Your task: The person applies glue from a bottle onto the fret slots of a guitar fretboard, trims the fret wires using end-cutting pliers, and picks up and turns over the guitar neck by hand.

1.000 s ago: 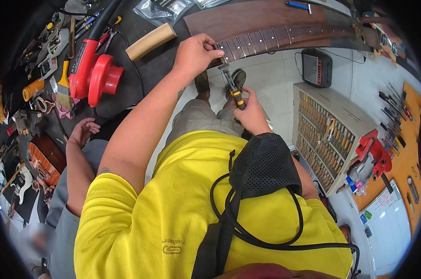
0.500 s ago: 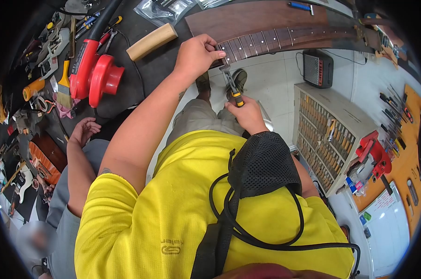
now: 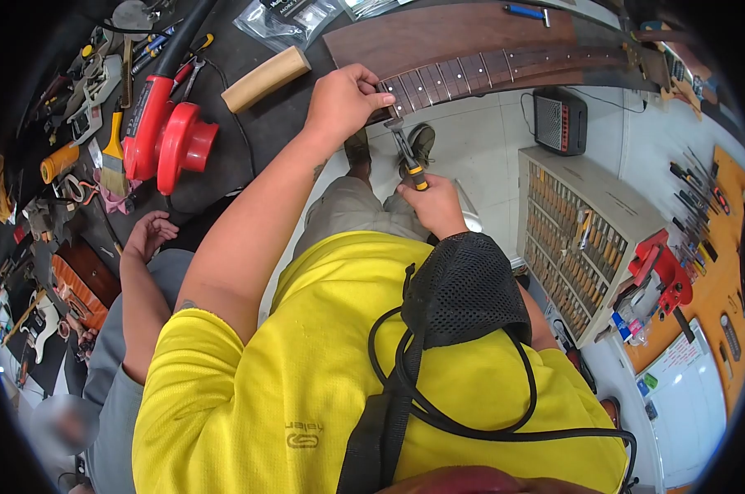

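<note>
Left fingers (image 3: 379,100) pinch the fretboard (image 3: 471,72); at their five o'clock, right fingers (image 3: 407,194) hold nippers (image 3: 414,170) (best squared to its edge).

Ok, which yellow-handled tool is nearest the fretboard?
The pliers, held in the right grip beside the end of the fretboard; the brush lies farther off by the red blower.

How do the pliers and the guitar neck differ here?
The neck is long and dark with white dots; the pliers are shorter, with yellow-and-black handles. The neck runs along the bench; the pliers angle out over the floor. The right hand grips the pliers, while the left hand is at the neck's end. Both have a hand on them.
</note>
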Tool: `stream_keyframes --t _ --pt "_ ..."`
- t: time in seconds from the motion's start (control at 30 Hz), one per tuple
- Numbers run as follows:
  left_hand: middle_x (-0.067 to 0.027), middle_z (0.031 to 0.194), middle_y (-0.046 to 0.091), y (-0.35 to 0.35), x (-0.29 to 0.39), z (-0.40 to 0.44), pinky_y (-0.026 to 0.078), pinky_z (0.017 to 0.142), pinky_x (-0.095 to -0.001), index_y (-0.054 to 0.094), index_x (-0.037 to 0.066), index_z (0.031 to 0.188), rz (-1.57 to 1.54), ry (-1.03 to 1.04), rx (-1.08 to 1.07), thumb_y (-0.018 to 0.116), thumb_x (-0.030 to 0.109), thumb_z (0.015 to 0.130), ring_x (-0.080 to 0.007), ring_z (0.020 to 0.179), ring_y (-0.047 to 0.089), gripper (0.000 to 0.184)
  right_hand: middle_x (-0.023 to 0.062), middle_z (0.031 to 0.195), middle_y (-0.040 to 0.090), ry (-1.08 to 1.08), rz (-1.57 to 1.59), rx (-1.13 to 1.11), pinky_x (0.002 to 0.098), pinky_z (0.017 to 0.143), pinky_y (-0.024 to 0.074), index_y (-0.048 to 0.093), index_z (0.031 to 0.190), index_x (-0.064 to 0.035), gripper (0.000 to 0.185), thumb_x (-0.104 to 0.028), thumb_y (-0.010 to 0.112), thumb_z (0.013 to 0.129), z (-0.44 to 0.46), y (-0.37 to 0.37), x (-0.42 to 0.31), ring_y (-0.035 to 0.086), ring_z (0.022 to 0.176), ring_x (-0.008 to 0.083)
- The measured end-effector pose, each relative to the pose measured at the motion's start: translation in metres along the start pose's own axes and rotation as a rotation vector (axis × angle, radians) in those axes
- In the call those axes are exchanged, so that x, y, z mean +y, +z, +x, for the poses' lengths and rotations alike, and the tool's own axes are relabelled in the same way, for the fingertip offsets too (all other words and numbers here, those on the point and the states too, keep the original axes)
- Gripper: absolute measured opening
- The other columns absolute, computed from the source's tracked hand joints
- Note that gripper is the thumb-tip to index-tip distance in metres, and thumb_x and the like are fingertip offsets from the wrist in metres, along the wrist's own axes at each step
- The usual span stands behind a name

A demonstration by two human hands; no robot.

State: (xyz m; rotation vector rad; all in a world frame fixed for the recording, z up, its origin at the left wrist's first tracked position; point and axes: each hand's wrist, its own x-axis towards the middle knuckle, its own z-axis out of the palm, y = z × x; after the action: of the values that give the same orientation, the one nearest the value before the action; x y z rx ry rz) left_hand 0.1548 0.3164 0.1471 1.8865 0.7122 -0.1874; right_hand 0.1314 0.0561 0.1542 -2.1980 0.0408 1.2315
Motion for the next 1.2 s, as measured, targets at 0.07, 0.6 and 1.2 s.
stream_keyframes --t 0.07,0.6,1.2 --pt "-0.0084 0.090 0.078 0.000 0.000 0.000 0.058 0.076 -0.0331 0.076 0.000 0.110 -0.003 0.000 0.000 0.095 0.021 0.079 -0.0159 0.080 0.073 0.042 0.0193 0.083 0.074 0.001 0.017 0.007 0.0418 0.078 0.0543 0.075 0.101 0.0042 0.040 -0.033 0.081 0.087 0.001 0.002 0.003 0.071 0.080 0.0348" --pt "-0.0123 0.094 0.080 -0.002 0.001 -0.001 0.060 0.079 -0.0358 0.077 0.000 0.111 0.003 -0.004 -0.013 0.095 0.026 0.079 -0.0225 0.085 0.077 0.044 0.0218 0.109 0.071 -0.056 -0.038 -0.160 0.0430 0.094 0.0523 0.061 0.129 -0.0007 0.046 -0.010 0.066 0.084 0.008 -0.012 0.010 0.069 0.105 0.0393" --pt "-0.0102 0.091 0.079 0.000 -0.004 0.001 0.059 0.078 -0.0342 0.077 0.000 0.111 0.007 0.000 -0.017 0.095 0.024 0.080 -0.0188 0.082 0.075 0.044 0.0050 0.085 0.054 -0.045 -0.097 -0.096 0.0331 0.075 0.0475 0.055 0.136 -0.0065 0.056 -0.001 0.063 0.081 -0.006 -0.023 -0.016 0.055 0.079 0.0180"
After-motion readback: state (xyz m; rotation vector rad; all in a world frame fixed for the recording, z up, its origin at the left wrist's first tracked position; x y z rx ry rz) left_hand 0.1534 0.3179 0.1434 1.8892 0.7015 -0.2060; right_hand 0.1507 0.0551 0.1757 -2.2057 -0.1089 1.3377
